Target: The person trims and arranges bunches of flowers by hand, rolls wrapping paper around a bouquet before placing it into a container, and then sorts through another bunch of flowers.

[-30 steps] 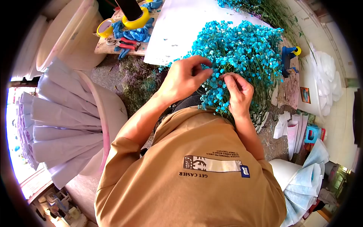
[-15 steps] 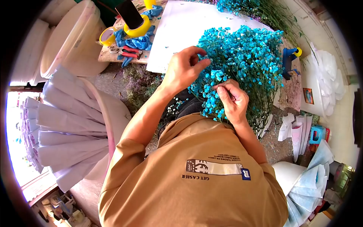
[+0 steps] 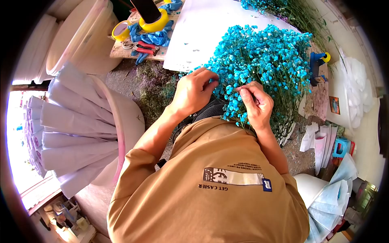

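Observation:
A large bunch of blue-dyed baby's breath [image 3: 267,52] lies in front of me, its thin green stems trailing toward the lower right. My left hand [image 3: 194,91] is at the bunch's left edge, fingers curled and thumb close to the index finger. Whatever it may hold is too small to make out. At the near side of the blossoms, my right hand [image 3: 257,103] has thumb and fingers pinched on a sprig of baby's breath.
A white sheet [image 3: 194,32] covers part of the worktable. Red-handled pruning shears [image 3: 146,48], blue gloves [image 3: 156,38] and yellow tape rolls [image 3: 120,31] sit at its left. A tub of wrapped paper cones [image 3: 121,117] stands left; a blue tape dispenser [image 3: 315,67] is right.
My left hand has moved down and its thumb has closed toward the fingers. My right hand stays pinched at the blossoms. The view has shifted slightly.

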`<action>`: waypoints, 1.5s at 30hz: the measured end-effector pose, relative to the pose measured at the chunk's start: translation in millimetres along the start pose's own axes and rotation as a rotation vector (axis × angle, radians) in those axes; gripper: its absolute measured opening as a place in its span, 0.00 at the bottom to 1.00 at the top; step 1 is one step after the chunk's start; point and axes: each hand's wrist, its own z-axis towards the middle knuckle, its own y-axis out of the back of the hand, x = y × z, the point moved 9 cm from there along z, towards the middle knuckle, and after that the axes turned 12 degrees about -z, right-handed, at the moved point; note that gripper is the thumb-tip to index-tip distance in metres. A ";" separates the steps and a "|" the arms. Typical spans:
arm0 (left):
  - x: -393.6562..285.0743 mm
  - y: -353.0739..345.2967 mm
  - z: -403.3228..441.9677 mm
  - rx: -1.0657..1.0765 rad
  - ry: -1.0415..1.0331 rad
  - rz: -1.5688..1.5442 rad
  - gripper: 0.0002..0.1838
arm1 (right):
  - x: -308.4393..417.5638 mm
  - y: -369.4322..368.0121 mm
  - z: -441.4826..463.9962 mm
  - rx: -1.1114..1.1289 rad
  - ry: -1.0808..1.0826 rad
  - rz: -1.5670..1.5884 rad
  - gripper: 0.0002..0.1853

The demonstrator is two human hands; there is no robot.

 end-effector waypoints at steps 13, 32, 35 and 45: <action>29.6 7.6 -21.1 -0.037 0.369 -0.058 0.14 | -4.0 -1.6 -2.1 0.013 -0.059 0.010 0.07; 37.6 23.4 0.7 -0.049 0.508 -0.786 0.17 | -0.2 -1.5 -1.3 0.025 -0.005 -0.026 0.06; 30.1 13.6 18.1 0.045 0.277 -0.295 0.17 | 0.0 -1.5 -0.9 0.028 -0.018 -0.024 0.05; 55.6 32.0 5.1 -0.206 0.530 -0.975 0.06 | -1.7 -2.7 0.2 0.016 0.024 -0.010 0.05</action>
